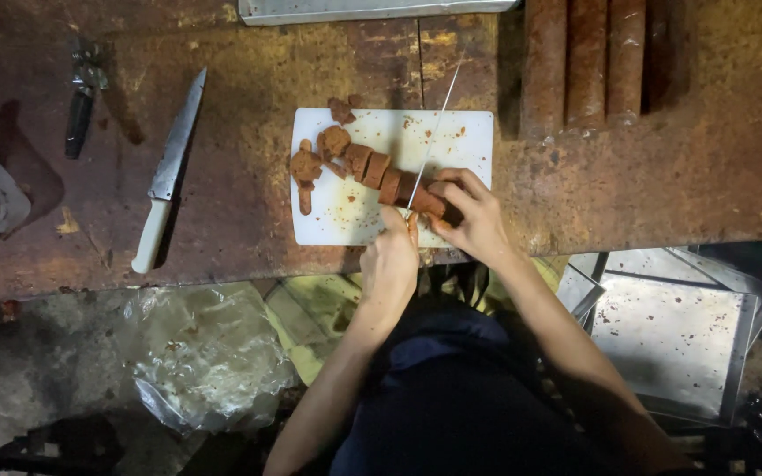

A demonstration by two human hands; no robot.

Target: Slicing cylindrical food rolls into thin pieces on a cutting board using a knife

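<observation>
Near the white cutting board's [478, 132] front edge, the left hand [390, 264] clenched a thin knife [432, 141] while the right hand [474, 216] pinned the brown log [399, 185]; it looked soft, crumbly, best held close beside the cut.

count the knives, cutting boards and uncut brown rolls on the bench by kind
knives: 2, one in the left hand slicing, one white-handled lying aside
white cutting board: 1
uncut brown rolls at the back: 3
roll being sliced, held by the right hand: 1
total: 7
</observation>
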